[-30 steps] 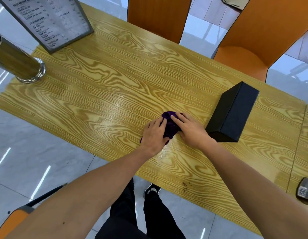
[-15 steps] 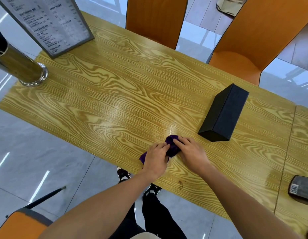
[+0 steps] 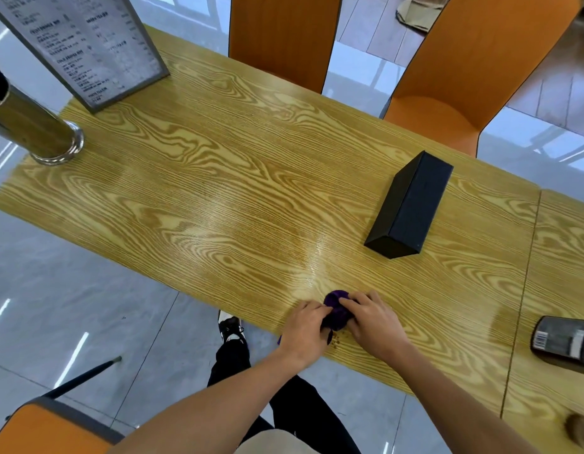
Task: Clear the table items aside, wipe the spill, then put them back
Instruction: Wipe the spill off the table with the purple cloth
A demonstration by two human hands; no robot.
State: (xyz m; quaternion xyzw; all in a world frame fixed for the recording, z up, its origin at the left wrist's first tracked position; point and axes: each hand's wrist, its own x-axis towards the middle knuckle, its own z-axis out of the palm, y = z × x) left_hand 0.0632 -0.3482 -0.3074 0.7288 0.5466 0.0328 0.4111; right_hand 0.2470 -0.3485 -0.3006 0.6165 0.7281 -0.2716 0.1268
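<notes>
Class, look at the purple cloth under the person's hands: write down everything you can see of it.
The purple cloth is a small, dark purple, soft-looking fabric, bunched into a wad rather than spread flat. It lies on the wood-grain table near its front edge, pressed between the left hand and right hand, which cover most of it. Brown specks lie just beside it.

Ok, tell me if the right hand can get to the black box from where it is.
Probably yes. The right hand is busy on the purple cloth, but only bare table lies between it and the black box, up and to its right.
</notes>
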